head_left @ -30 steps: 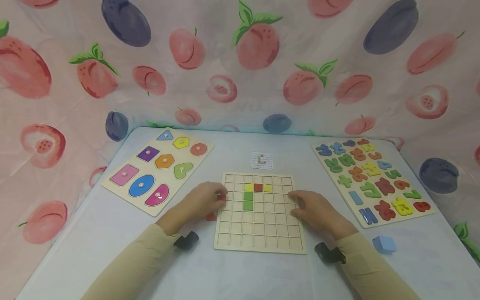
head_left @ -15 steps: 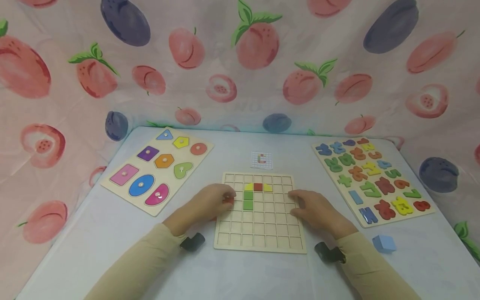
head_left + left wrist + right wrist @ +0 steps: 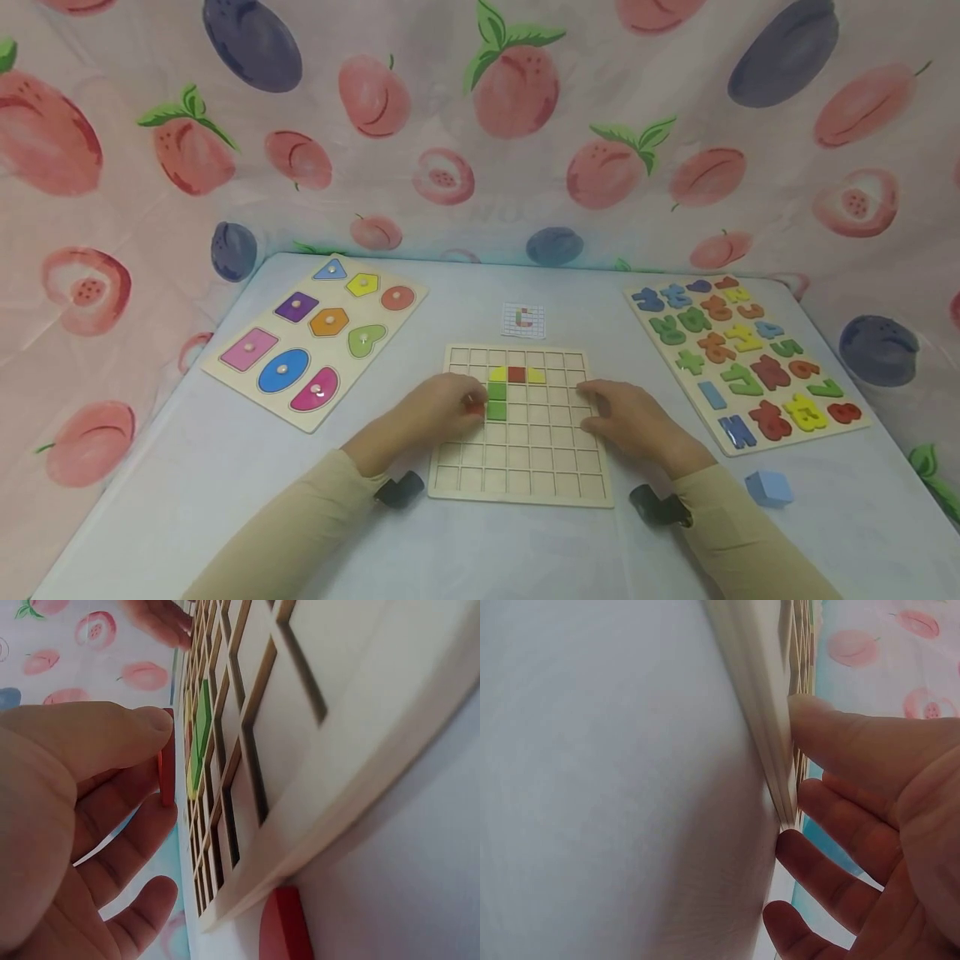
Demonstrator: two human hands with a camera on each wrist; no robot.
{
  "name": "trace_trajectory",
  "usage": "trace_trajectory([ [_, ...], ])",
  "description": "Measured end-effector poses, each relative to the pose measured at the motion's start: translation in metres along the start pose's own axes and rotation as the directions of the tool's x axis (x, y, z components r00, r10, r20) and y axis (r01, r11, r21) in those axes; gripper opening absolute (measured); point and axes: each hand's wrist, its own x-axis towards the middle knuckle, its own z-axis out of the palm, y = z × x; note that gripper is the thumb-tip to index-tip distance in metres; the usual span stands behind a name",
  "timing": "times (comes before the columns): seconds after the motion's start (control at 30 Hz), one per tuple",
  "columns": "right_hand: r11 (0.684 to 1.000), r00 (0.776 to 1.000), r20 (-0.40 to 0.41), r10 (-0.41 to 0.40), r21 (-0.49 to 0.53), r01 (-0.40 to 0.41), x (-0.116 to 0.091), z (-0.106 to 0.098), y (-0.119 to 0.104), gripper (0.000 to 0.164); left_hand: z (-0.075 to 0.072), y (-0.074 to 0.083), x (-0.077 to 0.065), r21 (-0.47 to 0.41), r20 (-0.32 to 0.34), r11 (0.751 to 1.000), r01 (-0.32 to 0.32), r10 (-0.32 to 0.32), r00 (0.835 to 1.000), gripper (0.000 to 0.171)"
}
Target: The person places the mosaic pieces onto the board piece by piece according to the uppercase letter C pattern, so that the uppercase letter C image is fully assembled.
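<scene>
My left hand (image 3: 431, 412) is over the left part of a wooden grid board (image 3: 521, 492), pinching a thin red tile (image 3: 168, 769) between thumb and fingertips. The tile stands on edge in the left wrist view, just left of two green tiles (image 3: 497, 401) set in the grid. Above those lies a row with a red square tile (image 3: 516, 375) between two yellow tiles (image 3: 536, 376) with a curved edge. At the board's right edge rests my right hand (image 3: 637, 421), thumb on the rim and fingers loosely bent beside it.
Another red piece (image 3: 283, 926) with a curved side lies by the board's left edge. Behind the board is a small pattern card (image 3: 523, 321). A shape puzzle (image 3: 247, 379) stands left, a number puzzle (image 3: 675, 379) right, and a blue block (image 3: 768, 489) front right.
My left hand has moved right, carrying the red tile from the board's left edge in over the grid beside the green tiles. My right hand has stayed in place.
</scene>
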Motion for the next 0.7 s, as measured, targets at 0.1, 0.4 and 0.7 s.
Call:
trace_trajectory([
  [0.1, 1.0, 1.0, -0.002, -0.002, -0.003, 0.002, 0.0, 0.0, -0.001, 0.054, 0.002, 0.001, 0.001, 0.005, 0.009, 1.0, -0.021, 0.021, 1.0, 0.022],
  [0.4, 1.0, 1.0, -0.004, -0.009, -0.003, 0.009, 0.0, 0.001, 0.001, 0.054, 0.009, 0.008, 0.002, 0.01, 0.015, 0.997, -0.076, 0.076, 0.997, 0.015],
  [0.7, 1.0, 1.0, -0.003, -0.005, -0.008, 0.005, -0.001, 0.001, 0.0, 0.054, 0.014, 0.014, 0.0, 0.046, 0.01, 0.993, -0.109, 0.109, 0.994, 0.011],
])
